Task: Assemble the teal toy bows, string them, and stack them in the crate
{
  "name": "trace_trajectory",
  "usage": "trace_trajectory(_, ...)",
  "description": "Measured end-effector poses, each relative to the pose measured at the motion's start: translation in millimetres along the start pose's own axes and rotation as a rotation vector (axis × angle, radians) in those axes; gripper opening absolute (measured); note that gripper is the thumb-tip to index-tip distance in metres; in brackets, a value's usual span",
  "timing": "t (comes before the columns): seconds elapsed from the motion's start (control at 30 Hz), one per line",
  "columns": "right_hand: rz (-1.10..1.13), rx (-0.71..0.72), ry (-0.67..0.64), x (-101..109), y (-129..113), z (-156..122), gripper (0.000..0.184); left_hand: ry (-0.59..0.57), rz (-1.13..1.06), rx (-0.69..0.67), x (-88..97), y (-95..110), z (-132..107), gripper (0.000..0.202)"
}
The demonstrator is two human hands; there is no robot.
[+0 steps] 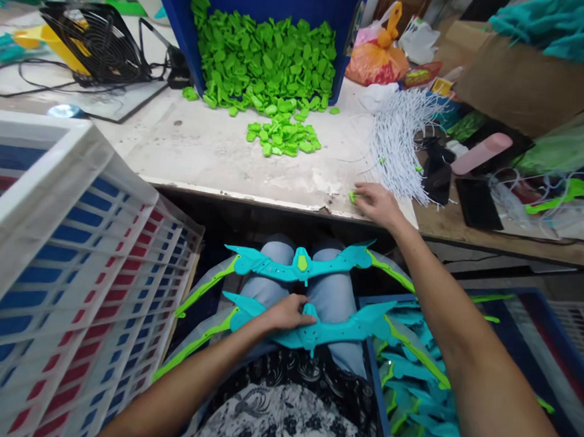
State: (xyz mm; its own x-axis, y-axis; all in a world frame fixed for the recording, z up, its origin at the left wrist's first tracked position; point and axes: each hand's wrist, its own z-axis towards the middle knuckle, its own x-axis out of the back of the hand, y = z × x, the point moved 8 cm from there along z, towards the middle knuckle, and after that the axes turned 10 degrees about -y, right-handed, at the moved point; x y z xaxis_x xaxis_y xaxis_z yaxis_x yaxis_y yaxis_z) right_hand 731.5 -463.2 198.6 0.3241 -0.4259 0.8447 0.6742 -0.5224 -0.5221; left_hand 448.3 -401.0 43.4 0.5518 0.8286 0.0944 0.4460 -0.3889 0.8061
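Observation:
Two teal toy bows with green tips lie across my lap. My left hand (289, 312) presses down on the nearer bow (335, 328), fingers closed over its middle. The farther bow (299, 265) rests on my knees with a green piece at its centre. My right hand (378, 203) reaches to the table's front edge and pinches a small green plastic piece (353, 197). A loose pile of the same green pieces (283, 137) lies further back on the table, spilling from a blue bin (262, 52).
A white crate (66, 257) with blue and red slots stands at my left. White strings (400, 143) fan out on the table right of the pile. A blue crate of teal bows (420, 384) sits low at my right. A black fan (97, 45), phones and a pink bottle (481, 153) sit around.

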Motion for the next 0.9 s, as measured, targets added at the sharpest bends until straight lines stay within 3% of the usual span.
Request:
trace_trajectory(0.1,-0.072,0.142,-0.117,-5,-8,-6,0.021,0.008,-0.037,-0.02,4.0,2,0,0.033)
trace_trajectory(0.2,-0.134,0.179,-0.09,-4,-19,-18,0.017,0.002,-0.111,-0.058,8.4,3,0,0.038)
trace_trajectory(0.3,-0.072,0.204,-0.072,-18,-50,-59,0.019,-0.023,-0.254,-0.011,10.8,-4,2,0.05)
trace_trajectory(0.43,0.083,0.381,-0.264,-77,-114,-156,0.023,-0.023,-0.422,0.1,11.6,-15,3,0.062)
trace_trajectory(0.5,0.062,0.384,-0.331,-109,-129,-198,0.021,-0.023,-0.46,0.121,10.7,-15,2,0.064)
trace_trajectory(0.57,0.024,0.346,-0.323,-132,-131,-223,0.022,-0.025,-0.478,0.127,9.3,-14,2,0.065)
trace_trajectory(0.77,0.024,0.229,-0.172,-148,-125,-235,0.024,-0.072,-0.463,0.058,4.2,-11,1,0.062)
trace_trajectory(0.9,0.145,0.103,-0.16,-152,-119,-234,0.02,-0.079,-0.224,-0.105,4.4,-1,-3,0.05)
